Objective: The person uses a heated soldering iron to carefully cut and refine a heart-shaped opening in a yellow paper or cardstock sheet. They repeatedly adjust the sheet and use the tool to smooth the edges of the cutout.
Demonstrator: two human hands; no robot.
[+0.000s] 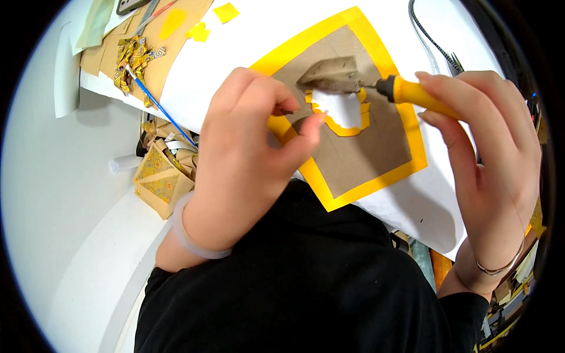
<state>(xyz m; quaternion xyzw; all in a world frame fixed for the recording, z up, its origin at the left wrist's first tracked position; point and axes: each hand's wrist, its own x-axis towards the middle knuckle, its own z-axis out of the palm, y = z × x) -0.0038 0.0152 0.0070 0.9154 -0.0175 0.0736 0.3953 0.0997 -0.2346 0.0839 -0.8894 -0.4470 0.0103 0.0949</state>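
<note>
A brown cardboard square [359,153] framed with yellow tape lies on a white table [247,41]. A cut-out hole [338,109] edged in yellow sits in its middle, with a lifted cardboard flap [332,75] above it. My right hand [485,159] grips a yellow-handled tool [412,94] with a black collar, its tip at the flap beside the hole. My left hand [247,153] presses on the square's left side, fingertips pinching near the hole's edge.
A blue-handled brush [156,103] and patterned gold paper scraps [134,59] lie at the table's left. Folded patterned paper pieces [160,179] sit below the edge. Yellow paper bits [200,29] and a black cord [429,35] are at the back.
</note>
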